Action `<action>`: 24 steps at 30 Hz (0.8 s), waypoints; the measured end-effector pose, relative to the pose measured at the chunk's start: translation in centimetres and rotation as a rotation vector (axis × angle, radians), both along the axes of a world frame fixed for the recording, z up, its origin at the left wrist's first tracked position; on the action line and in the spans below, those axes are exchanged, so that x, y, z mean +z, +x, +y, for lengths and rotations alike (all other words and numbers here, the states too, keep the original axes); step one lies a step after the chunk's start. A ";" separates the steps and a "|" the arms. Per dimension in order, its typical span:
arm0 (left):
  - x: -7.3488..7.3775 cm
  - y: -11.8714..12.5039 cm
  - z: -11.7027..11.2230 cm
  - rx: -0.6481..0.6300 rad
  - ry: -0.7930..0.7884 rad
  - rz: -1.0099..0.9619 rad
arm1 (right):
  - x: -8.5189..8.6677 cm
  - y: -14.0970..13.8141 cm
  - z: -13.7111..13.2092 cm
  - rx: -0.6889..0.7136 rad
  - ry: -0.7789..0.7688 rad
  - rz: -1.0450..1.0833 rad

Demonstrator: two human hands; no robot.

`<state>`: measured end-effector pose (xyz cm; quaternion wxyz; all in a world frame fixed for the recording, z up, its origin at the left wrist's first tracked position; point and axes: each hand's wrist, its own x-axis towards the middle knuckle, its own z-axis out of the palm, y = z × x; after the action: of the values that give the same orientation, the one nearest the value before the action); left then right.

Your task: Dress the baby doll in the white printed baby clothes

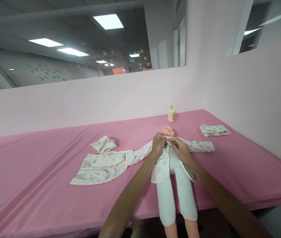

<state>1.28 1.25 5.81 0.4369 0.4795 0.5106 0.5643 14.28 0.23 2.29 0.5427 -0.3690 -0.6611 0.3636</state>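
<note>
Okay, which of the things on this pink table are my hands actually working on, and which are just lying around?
In hand:
- baby doll, lying on its back
- patterned top on the doll, pinched at the collar by left hand and right hand

Lying about:
- spread-out garment left of the doll
- small folded cloth behind it
- folded cloth on the right
- cream bottle by the wall

Bright, even light from ceiling panels [108,21] (soft shadows), wide-angle bending at edges.

pink sheet [43,172], white printed jacket [163,163]
</note>
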 end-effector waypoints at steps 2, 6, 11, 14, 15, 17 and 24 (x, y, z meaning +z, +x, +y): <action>0.3 -0.4 -0.1 -0.042 -0.049 -0.022 | 0.0 0.1 0.0 0.001 -0.022 0.014; 0.5 -1.0 0.0 -0.110 -0.131 -0.035 | 0.1 0.3 -0.1 0.013 -0.006 -0.015; 0.9 -1.2 -0.2 -0.084 -0.184 0.029 | 0.2 0.4 -0.2 0.024 0.076 -0.053; 1.1 -1.4 -0.2 -0.120 -0.214 0.010 | 0.2 0.5 -0.2 0.045 0.054 -0.028; 1.0 -1.5 -0.2 -0.141 -0.224 -0.012 | 0.3 0.6 -0.2 0.053 0.037 -0.019; 0.9 -1.8 -0.2 -0.181 -0.232 -0.062 | 0.3 0.6 -0.2 0.066 0.008 -0.005; 0.7 -1.5 -0.2 -0.195 -0.196 -0.054 | 0.4 0.6 -0.4 0.063 -0.025 -0.036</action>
<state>-0.24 1.02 6.54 0.5478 0.4666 0.5025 0.4793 14.85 -0.20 2.69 0.5143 -0.3612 -0.6776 0.3821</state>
